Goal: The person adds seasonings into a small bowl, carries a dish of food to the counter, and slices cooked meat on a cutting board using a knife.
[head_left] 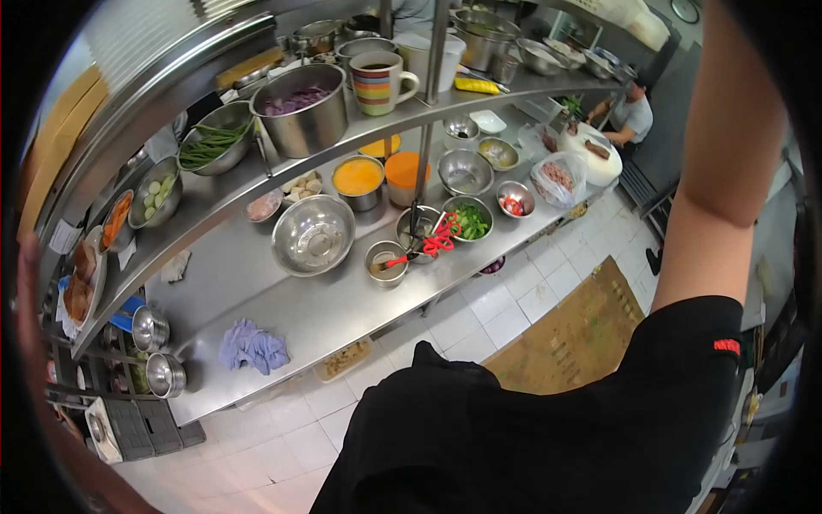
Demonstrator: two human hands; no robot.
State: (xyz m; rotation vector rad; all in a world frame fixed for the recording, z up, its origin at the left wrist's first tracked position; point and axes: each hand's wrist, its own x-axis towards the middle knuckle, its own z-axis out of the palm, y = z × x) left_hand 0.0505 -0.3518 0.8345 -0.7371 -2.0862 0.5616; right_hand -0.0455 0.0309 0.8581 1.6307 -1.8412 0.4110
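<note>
My bare right arm (706,231) is raised on the right side, and its hand is cut off above the top edge. A dim strip of my left arm (38,385) runs up the far left edge, its hand beyond the picture. What either hand holds cannot be seen. Before me on the steel counter (360,295) are a wide metal bowl (314,236), a small pot with a red-handled brush (396,262), red-handled scissors (441,236), a bowl of chopped greens (468,221) and a crumpled blue cloth (254,347).
The overhead shelf (377,128) bears a striped mug (377,83), a pot of chopped purple onion (300,111) and a bowl of green beans (214,146). A person (634,116) is at the counter's far end. A brown mat (574,334) lies on the tiled floor.
</note>
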